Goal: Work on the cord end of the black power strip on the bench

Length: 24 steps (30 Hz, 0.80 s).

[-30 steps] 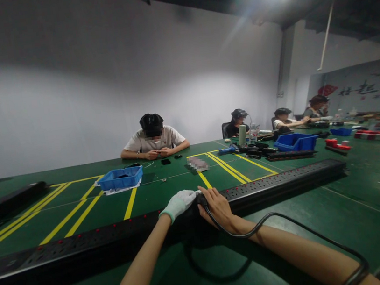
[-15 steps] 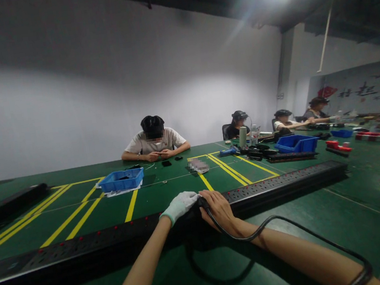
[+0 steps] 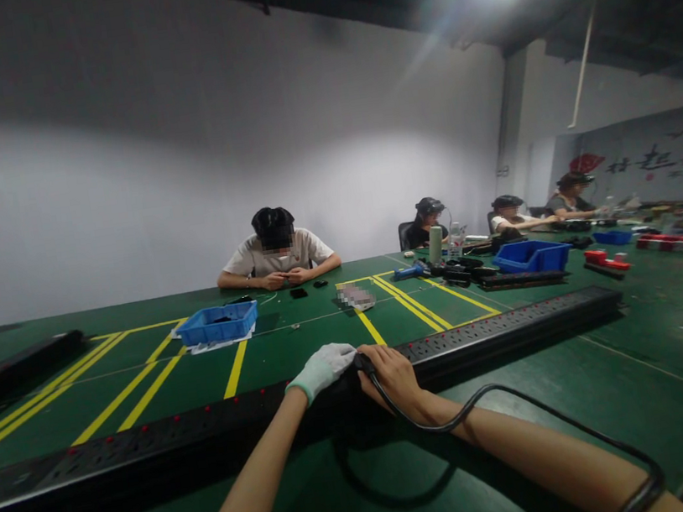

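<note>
1. Black plug (image 3: 364, 363): sits at the inner edge of the right hand (image 3: 392, 372), right where the two hands meet, over the socket strip. Contact face hidden; cannot tell whether it is seated in a socket.
2. Right hand, bare: fingers bent over, pinching the plug between fingers and thumb.
3. Left hand (image 3: 325, 368), in a pale glove with a mint cuff: fingers laid together over the strip, tips reaching the plug. Cannot tell whether they grip anything.
4. Black cable (image 3: 487, 390): leaves the plug, passes over the right wrist, then runs above the forearm and curves round it nearer the body.
5. Long black socket strip (image 3: 516, 323): lies beneath both hands, stretching out to either side of them; red dots along its top.
6. Green table (image 3: 660, 355): under the strip; yellow lines (image 3: 236, 368) marked beyond the left hand.
7. Blue tray (image 3: 217, 326): beyond the left hand and to its left, dark contents inside. Another black strip (image 3: 20, 369) farther left.
8. Blue bin (image 3: 532, 257): beyond the right hand, to its right, among black parts; green bottle (image 3: 436, 244) nearby.
9. Co-worker (image 3: 277, 252) in a pale shirt: directly across from the left hand, head bowed, hands together.
</note>
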Tool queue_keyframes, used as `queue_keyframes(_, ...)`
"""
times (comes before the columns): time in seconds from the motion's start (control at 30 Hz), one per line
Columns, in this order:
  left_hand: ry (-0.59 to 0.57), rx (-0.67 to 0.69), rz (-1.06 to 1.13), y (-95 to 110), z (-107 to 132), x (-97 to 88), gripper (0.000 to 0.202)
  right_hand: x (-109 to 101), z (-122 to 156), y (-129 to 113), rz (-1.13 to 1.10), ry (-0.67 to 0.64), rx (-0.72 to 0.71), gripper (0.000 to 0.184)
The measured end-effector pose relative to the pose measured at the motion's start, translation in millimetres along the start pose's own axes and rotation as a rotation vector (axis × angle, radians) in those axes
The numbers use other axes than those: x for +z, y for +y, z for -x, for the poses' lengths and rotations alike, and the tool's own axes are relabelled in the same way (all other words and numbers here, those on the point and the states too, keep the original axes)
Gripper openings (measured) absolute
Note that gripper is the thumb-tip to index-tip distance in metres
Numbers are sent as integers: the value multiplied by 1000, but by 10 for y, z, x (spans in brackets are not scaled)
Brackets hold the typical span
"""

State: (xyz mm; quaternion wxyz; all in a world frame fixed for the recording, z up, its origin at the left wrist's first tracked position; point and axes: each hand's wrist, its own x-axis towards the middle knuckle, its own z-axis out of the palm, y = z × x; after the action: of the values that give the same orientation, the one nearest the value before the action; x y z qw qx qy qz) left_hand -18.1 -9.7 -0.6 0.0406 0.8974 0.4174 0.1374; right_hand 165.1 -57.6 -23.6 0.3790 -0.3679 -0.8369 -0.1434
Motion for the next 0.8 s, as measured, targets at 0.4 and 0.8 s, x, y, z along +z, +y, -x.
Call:
queue_keyframes(0.4, 20, -15, 69, -40, -14, 45, 37, 42, 9, 12, 4, 3, 5, 28)
queue_keyframes(0.8, 26, -36, 160, 14, -3, -27, 36, 46, 8, 14, -13, 8, 17, 25)
